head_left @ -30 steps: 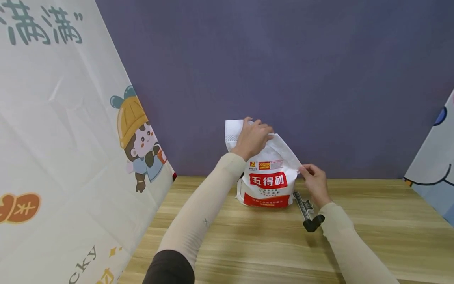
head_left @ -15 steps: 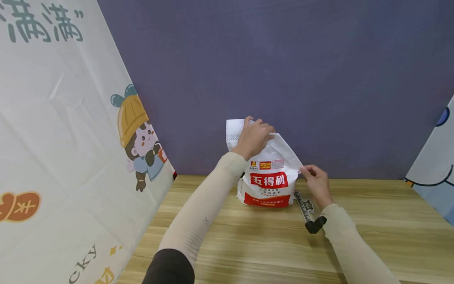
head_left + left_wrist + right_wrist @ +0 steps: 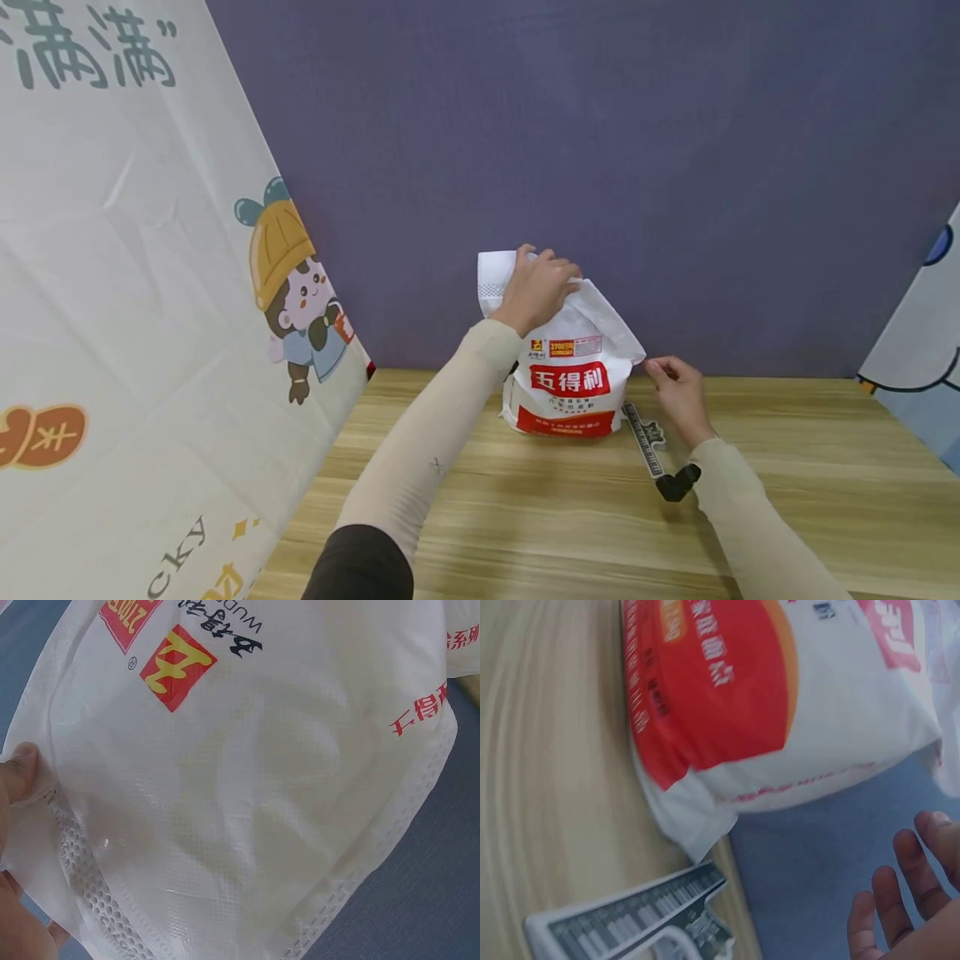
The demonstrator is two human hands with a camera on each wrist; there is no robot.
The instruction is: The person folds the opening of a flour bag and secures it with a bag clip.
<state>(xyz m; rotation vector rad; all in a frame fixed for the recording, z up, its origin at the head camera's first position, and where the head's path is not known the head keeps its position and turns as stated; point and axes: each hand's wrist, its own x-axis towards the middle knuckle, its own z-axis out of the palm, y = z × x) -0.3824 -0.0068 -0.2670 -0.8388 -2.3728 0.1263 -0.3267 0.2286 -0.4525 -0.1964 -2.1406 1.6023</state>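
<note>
A white flour bag (image 3: 567,379) with red printed panels stands on the wooden table, its loose top drawn up and to the left. My left hand (image 3: 538,292) grips the folded top edge; in the left wrist view the thumb (image 3: 24,766) presses on the white plastic beside a perforated band. My right hand (image 3: 678,392) is by the bag's right corner. In the right wrist view its loosely bent fingers (image 3: 891,904) are apart from the bag and hold nothing. Near the bag's lower right lies a flat object (image 3: 643,442) with black-and-white, keyboard-like bars and a cut-out shape.
The wooden table (image 3: 525,517) meets a dark blue-grey backdrop (image 3: 600,125) behind the bag. A white printed sheet (image 3: 150,292) rises on the left, and another printed panel (image 3: 922,333) on the right. A black wrist-mounted piece (image 3: 678,483) hangs by my right wrist.
My right hand has let go of the bag's right corner and moved slightly right. The corner now flares out a little. My left hand keeps its grip in nearly the same place.
</note>
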